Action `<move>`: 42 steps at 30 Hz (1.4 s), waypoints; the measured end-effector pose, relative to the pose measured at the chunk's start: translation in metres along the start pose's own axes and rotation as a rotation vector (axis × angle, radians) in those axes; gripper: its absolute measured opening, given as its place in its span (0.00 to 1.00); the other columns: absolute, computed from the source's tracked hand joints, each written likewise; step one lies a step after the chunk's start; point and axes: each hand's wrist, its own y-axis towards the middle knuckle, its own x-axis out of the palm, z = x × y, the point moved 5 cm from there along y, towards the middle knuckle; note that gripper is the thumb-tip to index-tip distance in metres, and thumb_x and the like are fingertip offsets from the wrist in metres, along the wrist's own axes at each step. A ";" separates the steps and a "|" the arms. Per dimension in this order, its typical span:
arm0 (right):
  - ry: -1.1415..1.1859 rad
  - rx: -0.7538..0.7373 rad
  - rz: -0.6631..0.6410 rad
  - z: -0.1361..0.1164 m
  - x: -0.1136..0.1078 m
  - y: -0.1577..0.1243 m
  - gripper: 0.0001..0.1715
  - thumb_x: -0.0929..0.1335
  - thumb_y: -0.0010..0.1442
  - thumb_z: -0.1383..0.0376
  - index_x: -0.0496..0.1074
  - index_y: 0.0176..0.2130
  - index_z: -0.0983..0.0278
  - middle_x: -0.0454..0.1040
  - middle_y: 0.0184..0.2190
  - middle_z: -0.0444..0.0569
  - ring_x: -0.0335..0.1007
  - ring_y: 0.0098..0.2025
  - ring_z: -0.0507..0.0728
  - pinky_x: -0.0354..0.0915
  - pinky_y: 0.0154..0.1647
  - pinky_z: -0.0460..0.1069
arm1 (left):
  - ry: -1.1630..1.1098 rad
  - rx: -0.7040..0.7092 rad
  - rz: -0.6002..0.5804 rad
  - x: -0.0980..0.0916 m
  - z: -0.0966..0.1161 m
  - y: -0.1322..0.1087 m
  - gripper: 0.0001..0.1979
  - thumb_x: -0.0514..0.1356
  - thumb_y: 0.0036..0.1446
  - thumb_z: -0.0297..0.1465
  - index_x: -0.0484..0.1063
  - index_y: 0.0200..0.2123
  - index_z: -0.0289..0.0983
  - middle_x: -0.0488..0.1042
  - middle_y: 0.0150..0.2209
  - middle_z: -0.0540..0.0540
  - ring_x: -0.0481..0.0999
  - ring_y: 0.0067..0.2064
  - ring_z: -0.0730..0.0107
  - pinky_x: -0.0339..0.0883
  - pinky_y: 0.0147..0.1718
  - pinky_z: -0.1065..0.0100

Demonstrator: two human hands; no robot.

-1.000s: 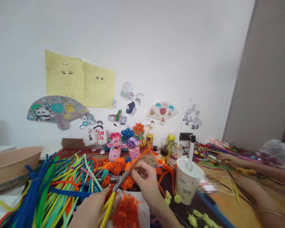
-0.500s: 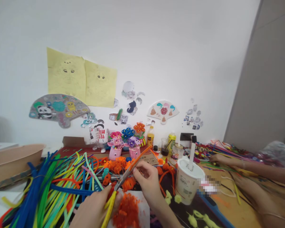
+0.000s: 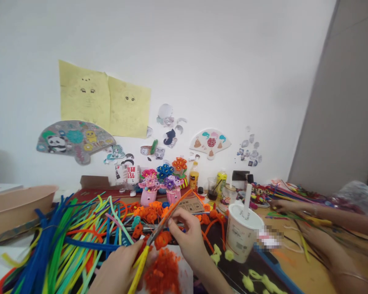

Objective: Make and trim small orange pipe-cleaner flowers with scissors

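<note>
Yellow-handled scissors (image 3: 143,257) point up and away, their blades against an orange fuzzy stem (image 3: 180,203). My left hand (image 3: 119,265) is closed at the scissors' handle, with a bit of red beside its fingers; what exactly it grips is partly hidden. My right hand (image 3: 185,232) pinches the orange stem near the blades, thumb and fingers together. Below the hands, orange fuzz clippings (image 3: 162,273) lie heaped on a white sheet (image 3: 186,271). Orange fuzzy flowers (image 3: 149,213) sit just behind the hands.
Colourful fuzzy stems (image 3: 88,241) fill the left. A lidded cup with a straw (image 3: 243,232) stands right of my right hand. Pink flower pots (image 3: 149,197) and bottles (image 3: 194,175) line the back. Another person's hands (image 3: 283,205) work at the right.
My right hand has shifted slightly left along with the orange stem. The view has moved a little; the scissors stay in nearly the same place.
</note>
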 end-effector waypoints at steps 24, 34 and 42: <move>0.144 0.100 -0.004 0.011 -0.006 0.004 0.12 0.68 0.56 0.61 0.68 0.24 0.65 0.66 0.18 0.41 0.62 0.20 0.49 0.58 0.22 0.44 | -0.078 0.009 -0.014 -0.002 0.010 -0.008 0.21 0.45 0.60 0.46 0.69 0.28 0.40 0.77 0.16 0.48 0.79 0.24 0.63 0.64 0.27 0.71; 0.133 0.066 -0.030 0.007 -0.004 0.002 0.10 0.68 0.56 0.63 0.70 0.25 0.65 0.67 0.19 0.41 0.62 0.20 0.50 0.59 0.24 0.44 | -0.013 0.021 0.024 0.002 0.001 -0.005 0.21 0.42 0.60 0.46 0.67 0.28 0.41 0.74 0.15 0.48 0.76 0.22 0.62 0.61 0.23 0.70; 0.134 0.074 -0.035 0.007 -0.005 0.002 0.09 0.68 0.56 0.64 0.69 0.25 0.65 0.67 0.20 0.41 0.62 0.21 0.50 0.60 0.25 0.44 | -0.013 -0.081 0.016 0.011 -0.004 0.001 0.22 0.45 0.57 0.50 0.69 0.30 0.41 0.70 0.12 0.51 0.75 0.20 0.62 0.60 0.22 0.70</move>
